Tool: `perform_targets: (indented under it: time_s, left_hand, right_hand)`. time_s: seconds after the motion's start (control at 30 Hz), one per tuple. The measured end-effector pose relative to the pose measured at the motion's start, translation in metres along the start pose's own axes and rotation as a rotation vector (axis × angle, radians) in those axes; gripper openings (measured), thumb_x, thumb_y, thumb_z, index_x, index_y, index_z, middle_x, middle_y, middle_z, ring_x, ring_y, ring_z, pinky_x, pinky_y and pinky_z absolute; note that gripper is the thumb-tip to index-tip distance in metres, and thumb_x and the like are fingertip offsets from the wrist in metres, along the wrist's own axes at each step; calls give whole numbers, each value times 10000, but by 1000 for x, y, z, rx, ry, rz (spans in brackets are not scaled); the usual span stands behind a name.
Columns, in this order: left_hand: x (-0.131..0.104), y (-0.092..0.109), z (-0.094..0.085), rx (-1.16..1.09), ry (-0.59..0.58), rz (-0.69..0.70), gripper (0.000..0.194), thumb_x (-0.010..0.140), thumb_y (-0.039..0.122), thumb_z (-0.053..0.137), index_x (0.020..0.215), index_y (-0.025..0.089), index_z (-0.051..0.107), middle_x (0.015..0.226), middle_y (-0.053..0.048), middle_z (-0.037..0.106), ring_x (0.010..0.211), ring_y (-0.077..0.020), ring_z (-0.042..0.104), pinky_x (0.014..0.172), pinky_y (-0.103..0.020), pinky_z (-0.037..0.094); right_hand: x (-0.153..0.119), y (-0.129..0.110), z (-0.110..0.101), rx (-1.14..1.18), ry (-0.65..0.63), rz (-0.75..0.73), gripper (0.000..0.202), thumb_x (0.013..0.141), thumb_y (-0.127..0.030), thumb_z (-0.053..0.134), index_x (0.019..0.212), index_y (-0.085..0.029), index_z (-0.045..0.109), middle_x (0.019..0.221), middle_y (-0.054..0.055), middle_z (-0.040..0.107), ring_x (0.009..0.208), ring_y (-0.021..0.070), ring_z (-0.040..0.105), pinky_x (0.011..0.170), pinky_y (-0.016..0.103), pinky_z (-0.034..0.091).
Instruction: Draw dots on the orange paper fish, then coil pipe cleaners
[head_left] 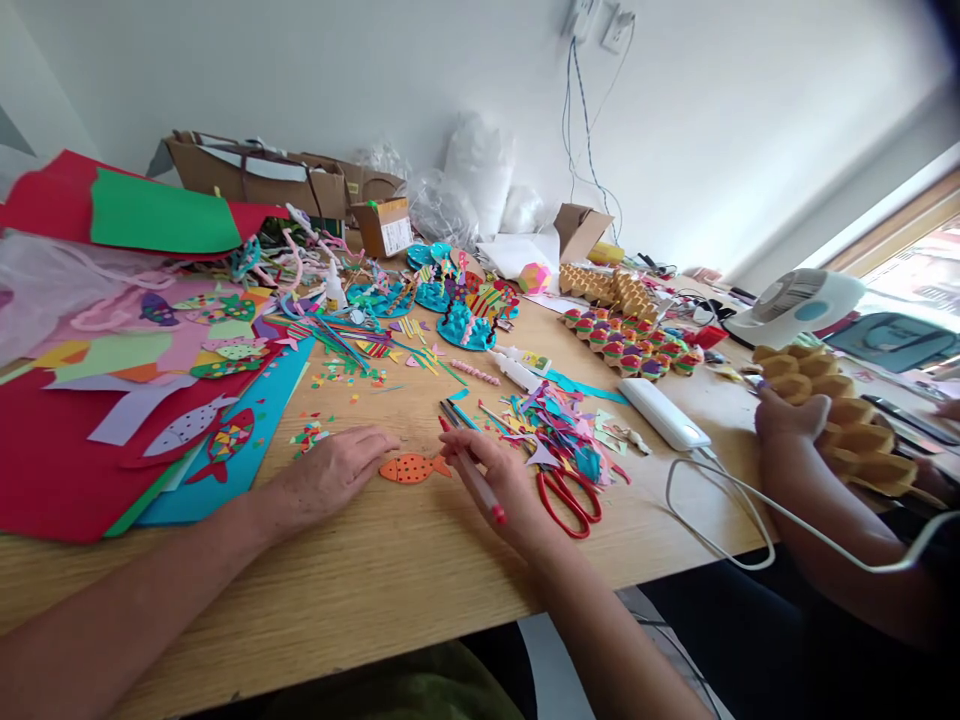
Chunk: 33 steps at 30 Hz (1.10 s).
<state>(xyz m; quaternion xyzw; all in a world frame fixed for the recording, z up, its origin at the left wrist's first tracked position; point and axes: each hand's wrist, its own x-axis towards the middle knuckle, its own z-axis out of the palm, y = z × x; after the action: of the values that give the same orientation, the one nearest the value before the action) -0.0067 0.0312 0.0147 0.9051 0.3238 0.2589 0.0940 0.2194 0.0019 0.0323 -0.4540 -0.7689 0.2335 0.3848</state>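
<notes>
An orange paper fish [407,468] with dark dots lies flat on the wooden table in front of me. My left hand [341,468] rests palm down just left of it, fingers stretched out towards its head, holding nothing. In my right hand [496,478] is a pen [480,482] with a clear barrel and red ends, gripped between thumb and fingers beside the fish's tail. Whether the pen's near end touches the tail cannot be made out. Red-handled scissors [570,503] lie right of this hand, their blades partly under coloured paper scraps [562,430].
Coloured sheets [67,470] with paper fish lie left. Glue bottles [517,372], blue decorated pieces [465,328] and painted egg cartons [630,345] stand farther back. A white power bank [664,415] trails a cable. At right, another person's hand [791,420] holds a yellow egg carton [855,430].
</notes>
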Motion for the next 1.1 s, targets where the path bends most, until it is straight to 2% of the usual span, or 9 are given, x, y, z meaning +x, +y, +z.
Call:
perform_targets:
  time_s: [0.13,0.27,0.37,0.43,0.53,0.63,0.8,1.0,1.1]
  left_hand:
    - [0,2,-3,0,-78,-38,237,912,225,387,1010,140,586,959,-74,663,906,-185,616,806,-295,487]
    - [-1,4,-4,-10,-190,-67,230,865,203,478,1078,167,553,1039,-65,627,990,-201,569,856,-312,453]
    - [0,5,-3,-24,-225,-86,266,839,199,527,1105,183,538,1066,-60,598,1013,-204,541,882,-323,428]
    - [1,5,-2,-29,-231,-99,261,836,203,536,1096,173,543,1055,-67,590,1003,-208,536,875,-324,424]
    - [3,4,-1,-43,-232,-122,244,843,203,529,1080,150,553,1039,-80,591,991,-212,539,865,-323,420]
    - [5,4,-2,-60,-236,-150,227,848,188,510,1067,156,556,1031,-75,595,982,-208,545,855,-317,422]
    - [7,4,-2,-62,-249,-180,223,844,190,501,1060,179,559,1016,-62,595,963,-201,551,839,-311,428]
    - [8,2,-1,-44,-273,-189,240,841,186,485,1067,173,566,1015,-68,580,958,-200,548,841,-307,426]
    - [11,5,-2,-35,-309,-212,241,837,188,475,1055,168,575,1010,-74,577,949,-208,549,829,-312,427]
  right_hand:
    - [-1,-8,-18,130,-102,-12,251,896,-192,388,996,-190,619,884,53,672,835,154,629,750,277,480]
    - [0,-10,-23,202,-135,129,207,853,-199,448,994,-198,601,826,28,641,723,141,620,625,254,480]
    - [6,-5,-15,122,-161,190,440,801,-73,412,1205,-240,461,887,8,627,593,87,561,569,222,440]
    - [12,-4,-9,-20,-216,219,538,757,-41,454,1262,-219,403,899,16,634,594,90,535,585,224,419]
    - [22,-7,-5,-283,-344,246,297,712,-74,553,1000,-143,580,846,51,628,683,130,541,611,232,386]
    - [29,-10,-7,-442,-435,238,89,723,-134,586,809,-133,608,859,74,604,761,155,539,637,235,365]
    - [30,-8,-10,-471,-497,232,84,750,-199,592,820,-153,600,881,60,585,791,153,528,644,228,343]
    - [28,-3,-8,-463,-499,237,63,754,-213,592,779,-155,593,893,54,578,787,144,517,639,224,326]
    - [27,-1,-7,-470,-486,264,103,749,-218,592,829,-153,588,896,58,588,790,152,518,629,224,320]
